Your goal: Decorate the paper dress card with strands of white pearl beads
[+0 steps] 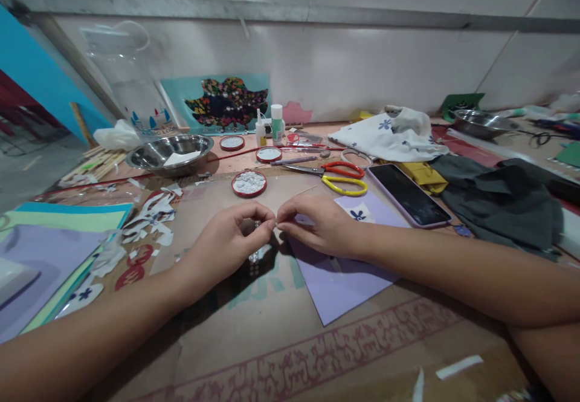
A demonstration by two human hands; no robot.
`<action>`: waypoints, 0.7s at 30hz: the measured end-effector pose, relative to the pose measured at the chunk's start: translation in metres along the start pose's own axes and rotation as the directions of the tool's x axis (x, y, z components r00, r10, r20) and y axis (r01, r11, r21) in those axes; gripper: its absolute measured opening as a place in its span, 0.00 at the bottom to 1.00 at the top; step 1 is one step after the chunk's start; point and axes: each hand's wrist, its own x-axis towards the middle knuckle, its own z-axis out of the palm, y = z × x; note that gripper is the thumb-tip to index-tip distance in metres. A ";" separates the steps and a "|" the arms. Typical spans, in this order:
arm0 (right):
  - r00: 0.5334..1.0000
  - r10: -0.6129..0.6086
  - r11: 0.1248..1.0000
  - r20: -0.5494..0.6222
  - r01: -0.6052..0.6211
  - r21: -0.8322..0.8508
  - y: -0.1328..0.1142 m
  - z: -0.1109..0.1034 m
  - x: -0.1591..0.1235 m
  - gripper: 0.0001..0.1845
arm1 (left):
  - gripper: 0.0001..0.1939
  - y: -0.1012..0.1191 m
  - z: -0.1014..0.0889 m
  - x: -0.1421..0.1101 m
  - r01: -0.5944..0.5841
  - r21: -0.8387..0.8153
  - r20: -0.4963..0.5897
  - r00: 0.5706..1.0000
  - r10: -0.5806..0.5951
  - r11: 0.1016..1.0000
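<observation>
The left hand [235, 233] and right hand [312, 223] meet just left of the flat lilac sheet [347, 287], fingers pressed together, anything pinched indiscernible; shiny clear beads [254, 259] show left of the sheet.

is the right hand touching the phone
Apart. The head view shows it: a strip of the purple sheet is visible between the right hand and the near edge of the phone.
</observation>
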 end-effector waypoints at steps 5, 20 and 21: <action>0.999 0.036 0.999 0.033 -0.037 0.021 0.000 -0.001 0.000 0.06 | 0.11 0.002 0.001 0.000 0.016 0.001 -0.019 1.000 -0.016 1.000; 0.991 0.137 0.985 0.002 -0.136 0.107 0.000 0.001 -0.001 0.03 | 0.12 0.000 0.004 -0.002 -0.021 -0.130 0.010 1.000 0.022 0.991; 0.990 0.141 0.984 0.004 -0.140 0.107 0.000 0.001 -0.002 0.03 | 0.12 0.000 0.004 -0.002 -0.015 -0.141 0.011 1.000 0.017 0.990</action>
